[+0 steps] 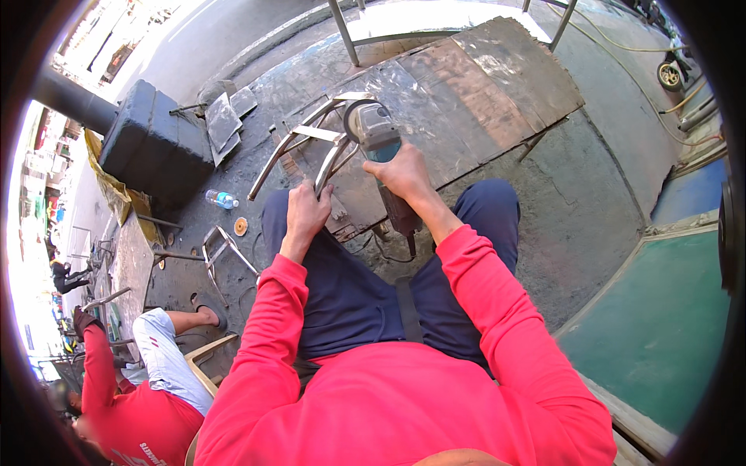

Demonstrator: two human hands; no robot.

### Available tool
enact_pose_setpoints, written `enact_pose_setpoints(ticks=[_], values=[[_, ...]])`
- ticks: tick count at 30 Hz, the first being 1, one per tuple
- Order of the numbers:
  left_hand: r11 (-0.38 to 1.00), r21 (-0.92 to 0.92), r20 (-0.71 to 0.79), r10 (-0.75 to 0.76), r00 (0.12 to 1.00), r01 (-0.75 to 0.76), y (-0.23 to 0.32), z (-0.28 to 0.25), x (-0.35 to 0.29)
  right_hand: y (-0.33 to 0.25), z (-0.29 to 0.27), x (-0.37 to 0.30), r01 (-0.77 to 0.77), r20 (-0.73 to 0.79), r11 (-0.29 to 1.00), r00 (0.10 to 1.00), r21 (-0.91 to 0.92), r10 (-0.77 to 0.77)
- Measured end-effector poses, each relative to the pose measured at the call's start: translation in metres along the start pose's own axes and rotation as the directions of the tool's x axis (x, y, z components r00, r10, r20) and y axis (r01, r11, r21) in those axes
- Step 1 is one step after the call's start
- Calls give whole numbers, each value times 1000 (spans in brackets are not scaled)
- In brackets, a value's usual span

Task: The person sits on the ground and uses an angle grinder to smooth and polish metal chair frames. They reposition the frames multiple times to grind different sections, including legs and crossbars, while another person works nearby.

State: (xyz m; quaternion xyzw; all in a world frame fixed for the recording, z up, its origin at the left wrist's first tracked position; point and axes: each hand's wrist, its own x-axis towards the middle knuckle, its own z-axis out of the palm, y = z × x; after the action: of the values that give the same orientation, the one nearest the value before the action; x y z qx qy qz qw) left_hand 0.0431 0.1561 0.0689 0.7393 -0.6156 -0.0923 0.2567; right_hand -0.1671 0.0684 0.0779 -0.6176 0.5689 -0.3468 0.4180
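My right hand [402, 172] is wrapped round the body of an angle grinder [378, 133], whose head and disc point away from me. The disc side is close against a bent metal tube frame [315, 133]; whether they touch I cannot tell. My left hand [308, 208] grips the near end of one leg of that frame, just above my left knee. The frame's far part rests on a low worn wooden bench [458, 93]. The grinder's rear end hangs between my knees, with its cord trailing below.
A co-worker in a red top [148, 419] sits at lower left. On the ground lie a water bottle [222, 199], a round disc [241, 226] and another metal frame [225, 252]. A dark block [155, 140] stands at left, a green panel [645, 326] at right.
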Motion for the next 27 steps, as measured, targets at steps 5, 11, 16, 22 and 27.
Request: enact_pose_setpoints(ticks=[5, 11, 16, 22, 27], values=[[999, -39, -39, 34, 999, -36, 0, 7, -6, 7, -2, 4, 64, -1, 998, 998, 2, -64], [999, -37, 4, -38, 999, 38, 0, 11, -8, 15, -4, 4, -14, 2, 996, 1000, -88, 14], [988, -137, 71, -68, 995, 77, -2, 14, -12, 18, 0, 1, 118, 83, 988, 989, 97, -126], [975, -209, 36, -69, 997, 75, -3, 20, -11, 25, 4, 14, 106, 69, 993, 992, 46, -109], [977, -204, 26, -50, 998, 54, -6, 22, -12, 32, 5, 19, 47, 57, 997, 997, 65, -51]])
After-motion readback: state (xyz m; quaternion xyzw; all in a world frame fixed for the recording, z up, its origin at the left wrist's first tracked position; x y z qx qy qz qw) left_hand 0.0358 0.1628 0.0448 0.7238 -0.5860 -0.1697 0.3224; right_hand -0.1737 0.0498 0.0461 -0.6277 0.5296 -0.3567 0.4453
